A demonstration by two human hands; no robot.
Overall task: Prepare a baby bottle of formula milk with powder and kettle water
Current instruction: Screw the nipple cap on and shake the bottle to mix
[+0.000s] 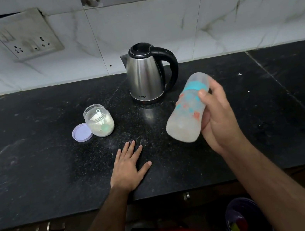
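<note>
Right of frame centre, the right hand [216, 116] grips the baby bottle [188, 109], fingers and thumb curled round it, clear of the counter [32, 156]. Bottle blurred, tilted: long axis runs lower left to upper right, capped teal end toward the kettle [147, 73] just behind. Contents look cloudy, so likely the shaking step. Left hand [130, 168] lies flat and spread on the counter at lower centre, nearer the open powder jar [99, 120] and its lid [82, 132], left of centre.
</note>
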